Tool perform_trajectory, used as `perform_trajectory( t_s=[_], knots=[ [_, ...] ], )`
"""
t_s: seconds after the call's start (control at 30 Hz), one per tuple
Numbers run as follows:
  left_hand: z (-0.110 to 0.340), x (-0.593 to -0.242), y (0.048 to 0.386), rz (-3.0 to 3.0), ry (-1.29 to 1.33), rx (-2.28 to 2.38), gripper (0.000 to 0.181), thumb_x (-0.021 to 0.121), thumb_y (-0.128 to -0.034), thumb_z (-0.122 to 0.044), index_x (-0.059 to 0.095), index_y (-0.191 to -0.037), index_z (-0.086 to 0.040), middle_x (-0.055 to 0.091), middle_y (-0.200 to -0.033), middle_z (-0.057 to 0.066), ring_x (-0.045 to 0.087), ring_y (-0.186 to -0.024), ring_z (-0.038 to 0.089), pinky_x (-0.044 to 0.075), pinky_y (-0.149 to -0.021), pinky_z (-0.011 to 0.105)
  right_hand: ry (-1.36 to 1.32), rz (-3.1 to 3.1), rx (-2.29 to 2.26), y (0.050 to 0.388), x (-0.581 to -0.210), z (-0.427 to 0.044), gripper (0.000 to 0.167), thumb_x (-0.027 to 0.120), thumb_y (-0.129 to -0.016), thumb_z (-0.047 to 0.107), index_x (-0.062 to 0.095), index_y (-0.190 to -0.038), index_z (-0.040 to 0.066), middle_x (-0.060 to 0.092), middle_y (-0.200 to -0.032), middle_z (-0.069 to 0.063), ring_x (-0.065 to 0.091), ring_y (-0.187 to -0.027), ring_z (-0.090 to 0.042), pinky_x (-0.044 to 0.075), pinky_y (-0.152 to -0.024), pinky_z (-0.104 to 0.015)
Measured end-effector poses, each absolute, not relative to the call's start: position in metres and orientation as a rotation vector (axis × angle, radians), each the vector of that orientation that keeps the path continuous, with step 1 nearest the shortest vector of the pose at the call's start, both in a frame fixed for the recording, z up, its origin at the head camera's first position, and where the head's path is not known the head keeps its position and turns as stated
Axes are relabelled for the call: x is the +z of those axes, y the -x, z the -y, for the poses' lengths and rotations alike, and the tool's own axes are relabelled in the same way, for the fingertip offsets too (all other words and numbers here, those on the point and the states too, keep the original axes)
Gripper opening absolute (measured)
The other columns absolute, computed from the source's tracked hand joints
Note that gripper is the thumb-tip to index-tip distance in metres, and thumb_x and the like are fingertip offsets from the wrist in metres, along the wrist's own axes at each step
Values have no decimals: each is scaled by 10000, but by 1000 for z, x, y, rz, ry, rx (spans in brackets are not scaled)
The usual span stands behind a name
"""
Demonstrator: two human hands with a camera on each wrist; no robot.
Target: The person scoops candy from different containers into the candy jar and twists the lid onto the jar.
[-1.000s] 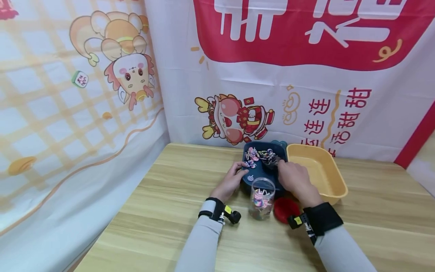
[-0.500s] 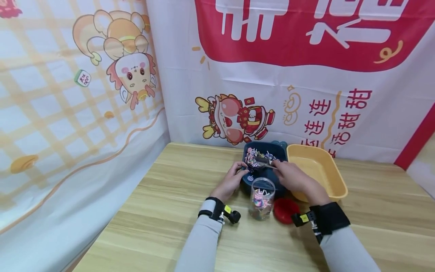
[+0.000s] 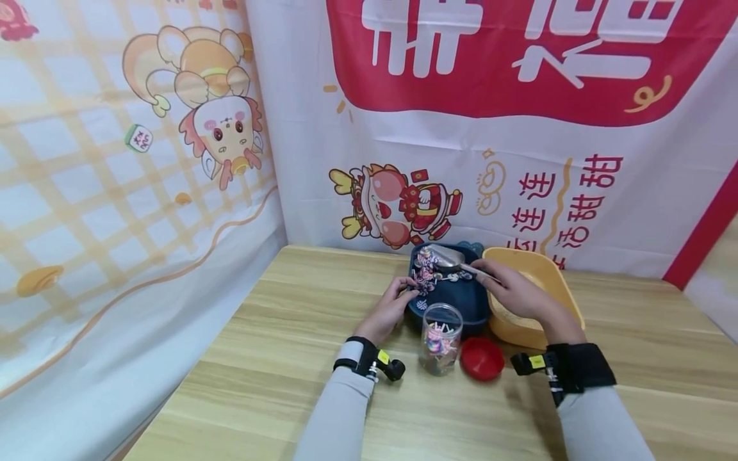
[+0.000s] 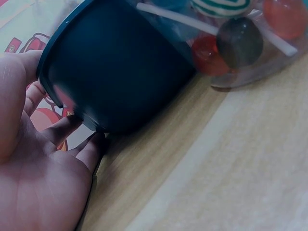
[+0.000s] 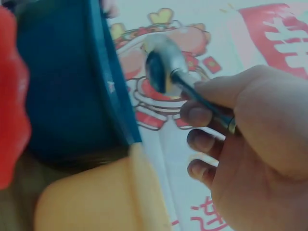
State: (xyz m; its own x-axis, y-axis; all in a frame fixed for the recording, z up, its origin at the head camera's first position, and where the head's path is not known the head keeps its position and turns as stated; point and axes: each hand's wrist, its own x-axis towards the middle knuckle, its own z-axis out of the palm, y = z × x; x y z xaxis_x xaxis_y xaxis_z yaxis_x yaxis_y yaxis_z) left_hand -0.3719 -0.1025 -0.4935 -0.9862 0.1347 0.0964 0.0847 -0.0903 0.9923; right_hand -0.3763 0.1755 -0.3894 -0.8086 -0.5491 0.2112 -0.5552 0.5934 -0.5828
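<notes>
I record a pale wood-grain table (image 3: 271, 352) bearing a dark-blue plastic bin (image 3: 461, 299), yellow plastic bin (image 3: 552, 276), clear cylindrical jar (image 3: 438, 365) and round red lid (image 3: 482, 358).

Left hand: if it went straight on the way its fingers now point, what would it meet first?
The dark-blue plastic bin, whose left rim the left hand holds. Past that wall, the line seems to run on to the multicoloured round lollipops inside, though depth there is hard to judge.

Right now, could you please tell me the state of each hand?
Left hand: holding the dark blue bin at its edge.
Right hand: holding the metal scoop.
</notes>
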Motion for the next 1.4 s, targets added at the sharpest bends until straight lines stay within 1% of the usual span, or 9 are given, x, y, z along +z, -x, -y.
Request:
perform_trajectory(
  t_s=[0.17,0.3,0.4,0.5,0.6,0.73,0.87,1.2,1.4],
  knots=[
    [103,-493,371,-2093,-232,2269,339,543,-1053,-176,487,-1361,-46,436,-1474,102,454,-1346,274,338,-1151,444,-1052,2614,1202,369,-373,-184,460,418,-1113,210,400,-1546,56,482,-1486,-215,491,-1283,-370,381,-1089,-635],
    [104,-493,371,-2099,-211,2262,281,542,-1056,-187,515,-1321,-97,441,-1443,91,467,-1318,268,357,-1123,426,-1085,2486,1183,358,-355,-189,431,449,-1101,158,464,-1524,81,569,-1406,-157,540,-1161,-239,476,-1028,-372],
    [104,-493,372,-2103,-214,2256,249,543,-1057,-199,524,-1296,-130,449,-1407,82,478,-1284,262,380,-1073,393,-1092,2412,1193,348,-342,-195,395,482,-1083,108,537,-1473,79,632,-1197,-102,537,-992,-159,461,-840,-212],
    [103,-494,372,-2092,-220,2252,272,534,-1064,-202,511,-1318,-109,443,-1401,80,477,-1277,266,380,-1053,371,-1153,2335,1264,339,-333,-204,382,496,-1061,31,566,-1437,41,586,-983,-61,517,-865,-147,437,-706,-237],
    [103,-494,373,-2084,-216,2261,313,525,-1067,-202,490,-1346,-66,437,-1421,91,480,-1290,285,384,-1076,395,-1232,2290,1319,332,-325,-213,389,499,-1041,-28,570,-1421,7,551,-913,-41,516,-833,-163,456,-680,-252],
    [105,-493,374,-2082,-198,2260,335,526,-1064,-223,485,-1357,-67,435,-1457,80,483,-1306,285,383,-1098,425,-1267,2333,1325,319,-312,-229,415,507,-1028,-40,557,-1437,7,644,-1177,-3,578,-1006,-157,528,-805,-211],
    [105,-494,375,-2087,-212,2246,328,526,-1065,-233,488,-1353,-79,439,-1457,77,486,-1309,280,386,-1087,408,-1249,2438,1262,302,-302,-248,406,519,-1022,-35,588,-1417,28,611,-1388,9,597,-1155,-135,552,-870,-242],
    [103,-490,372,-2081,-189,2261,287,529,-1066,-206,502,-1327,-92,418,-1475,115,474,-1328,311,378,-1111,425,-1285,2763,1143,291,-295,-257,304,606,-1013,83,713,-1293,129,713,-1155,-1,618,-1019,-169,573,-763,-324],
    [103,-491,373,-2061,-180,2265,231,539,-1062,-206,529,-1283,-137,430,-1472,103,483,-1322,300,380,-1113,437,-1279,2804,1134,292,-299,-253,302,643,-993,101,725,-1278,154,691,-1146,-16,600,-1022,-158,570,-743,-322]
  ],
)
